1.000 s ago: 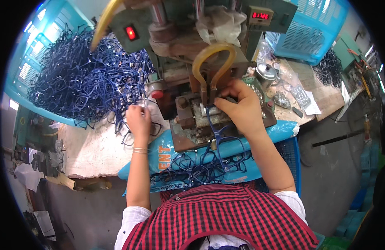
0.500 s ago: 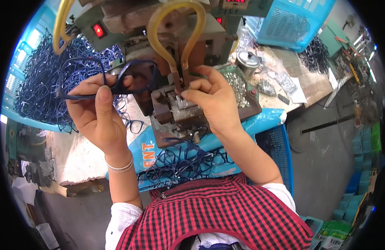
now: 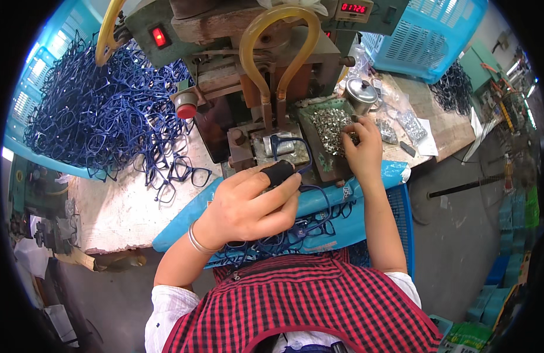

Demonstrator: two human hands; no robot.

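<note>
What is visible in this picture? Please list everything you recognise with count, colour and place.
Spectacle frame: one, blue, at left fingers
Unclear piece: one, black, at left fingers
Heaped frames: many, blue, left
Machine: one, green-brown, top centre
Hoses: two, yellow, at machine
Metal bits: many, silver, in tray
Tray: one, green, right of centre
Lidded pot: one, silver, beyond tray
Baskets: several, blue, both sides
Sack: one, blue, before machine
Apron: one, red-black, bottom
Left hand: one, before machine
Right hand: one, beside metal bits
</note>
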